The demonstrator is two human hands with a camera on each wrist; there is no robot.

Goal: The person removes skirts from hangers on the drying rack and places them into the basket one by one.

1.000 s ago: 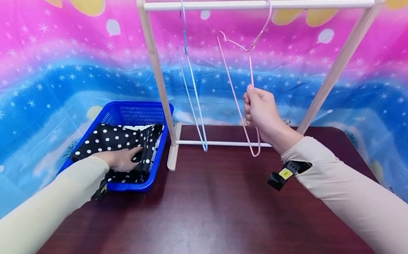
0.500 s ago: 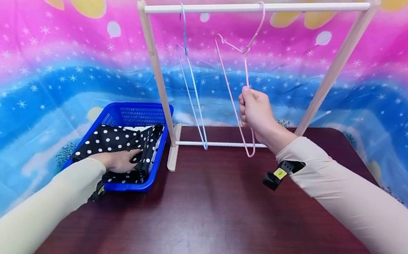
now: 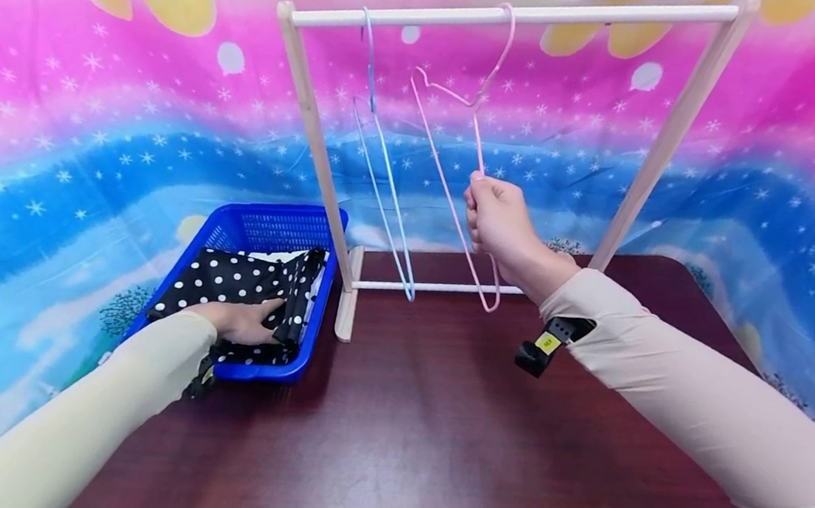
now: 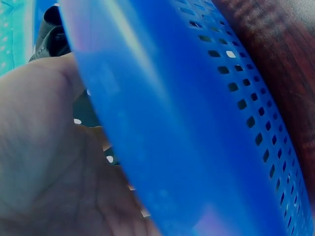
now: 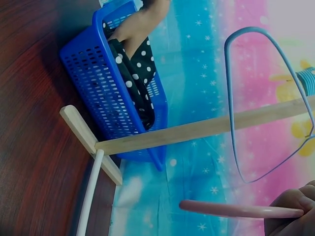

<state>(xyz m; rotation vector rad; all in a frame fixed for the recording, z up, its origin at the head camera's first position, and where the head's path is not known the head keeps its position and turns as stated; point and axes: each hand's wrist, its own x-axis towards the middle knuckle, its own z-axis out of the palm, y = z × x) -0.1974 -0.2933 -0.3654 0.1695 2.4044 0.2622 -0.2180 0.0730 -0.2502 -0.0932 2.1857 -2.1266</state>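
In the head view my right hand [image 3: 498, 221] grips the near side of a pink clothes hanger [image 3: 437, 153], which hooks over the rack's top bar. Part of this pink hanger [image 5: 236, 210] also shows in the right wrist view, beside the curled fingers. My left hand [image 3: 244, 322] rests on black cloth with white polka dots [image 3: 232, 272] inside a blue plastic basket [image 3: 210, 223]. Thumb and forefinger are spread apart there, and the other fingers are hidden. From the left wrist, the basket rim covers the fingertips.
A wooden rack [image 3: 665, 141] stands on the dark red table [image 3: 387, 436]. To the left of the pink hanger, a light blue hanger [image 3: 387, 172] hangs from the same bar. The basket is left of the rack's foot [image 3: 345, 314]. A patterned cloth backdrop [image 3: 129, 113] surrounds everything.
My right hand has moved left with the pink hanger, its hook sliding along the bar nearer the blue hanger. The left hand has stayed on the polka-dot cloth.
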